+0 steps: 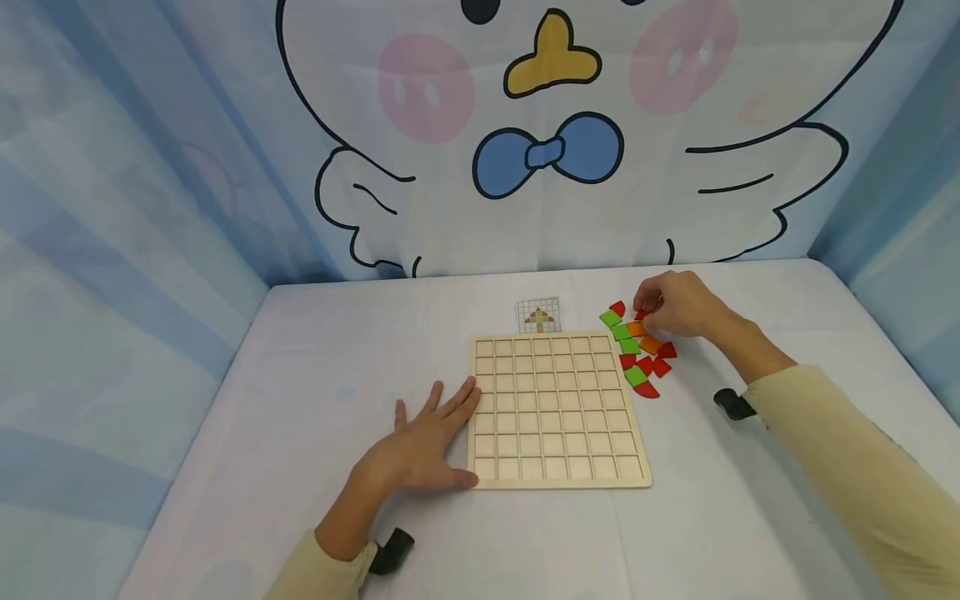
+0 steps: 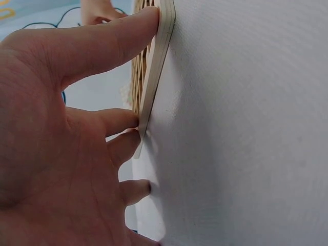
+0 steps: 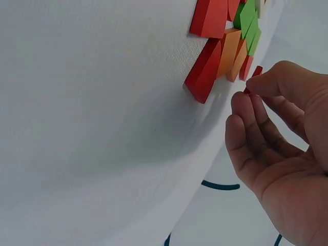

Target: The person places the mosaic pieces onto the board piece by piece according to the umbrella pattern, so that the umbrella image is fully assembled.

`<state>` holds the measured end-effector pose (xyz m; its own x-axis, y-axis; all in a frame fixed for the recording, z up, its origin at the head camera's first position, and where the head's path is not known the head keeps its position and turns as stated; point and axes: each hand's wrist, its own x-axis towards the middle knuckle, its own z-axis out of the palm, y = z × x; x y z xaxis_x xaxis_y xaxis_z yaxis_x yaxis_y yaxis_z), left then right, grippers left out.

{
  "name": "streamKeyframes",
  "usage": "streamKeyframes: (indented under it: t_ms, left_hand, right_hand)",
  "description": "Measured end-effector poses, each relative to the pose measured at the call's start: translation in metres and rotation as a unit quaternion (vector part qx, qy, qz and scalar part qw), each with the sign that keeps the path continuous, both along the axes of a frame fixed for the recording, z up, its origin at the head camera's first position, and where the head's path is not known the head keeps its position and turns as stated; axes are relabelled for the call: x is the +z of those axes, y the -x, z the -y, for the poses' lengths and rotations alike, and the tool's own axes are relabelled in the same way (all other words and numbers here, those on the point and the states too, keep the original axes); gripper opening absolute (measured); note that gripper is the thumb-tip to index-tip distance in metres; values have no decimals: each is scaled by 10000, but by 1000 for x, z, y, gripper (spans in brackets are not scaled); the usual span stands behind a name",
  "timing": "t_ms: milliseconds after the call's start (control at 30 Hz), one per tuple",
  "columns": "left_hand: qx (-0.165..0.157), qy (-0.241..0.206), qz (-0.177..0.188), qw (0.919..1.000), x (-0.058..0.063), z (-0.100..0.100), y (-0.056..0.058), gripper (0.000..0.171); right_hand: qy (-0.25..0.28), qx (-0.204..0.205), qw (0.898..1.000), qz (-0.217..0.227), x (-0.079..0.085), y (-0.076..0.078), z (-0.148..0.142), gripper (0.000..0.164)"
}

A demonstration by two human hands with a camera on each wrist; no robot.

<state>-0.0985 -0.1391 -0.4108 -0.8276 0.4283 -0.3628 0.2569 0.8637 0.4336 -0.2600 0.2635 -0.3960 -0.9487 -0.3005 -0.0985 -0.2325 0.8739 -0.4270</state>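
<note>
A wooden grid board (image 1: 561,483) lies flat on the white table. My left hand (image 1: 420,450) is spread at its left side, with the thumb at the near corner and fingertips on the left edge; the left wrist view shows the thumb (image 2: 102,48) against the board's rim (image 2: 163,46). Past the board's far right corner, my right hand (image 1: 686,304) pinches a small red block (image 3: 258,72) between thumb and fingertips. Around it lie loose red, green (image 1: 628,346) and orange blocks (image 1: 649,344), some overlapping the board's right edge in the head view.
A small pattern card (image 1: 537,315) with a gridded coloured figure lies behind the board. Behind the table hangs a cloth (image 1: 540,225) printed with a cartoon figure, and blue curtains (image 1: 135,292) flank it. Black wrist-camera mounts (image 1: 392,552) show at both sleeves.
</note>
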Motion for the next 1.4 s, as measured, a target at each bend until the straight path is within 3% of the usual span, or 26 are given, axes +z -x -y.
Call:
streamKeyframes:
  t_ms: [833, 1400]
  left_hand:
    - [46, 83, -62, 9999, -4, -2, 1, 110]
    - [-52, 46, -52, 10000, -5, 1, 3, 110]
  right_hand:
    - [708, 765, 9945, 107, 2, -33, 69, 12]
    - [907, 1007, 9907, 144, -5, -36, 106, 13]
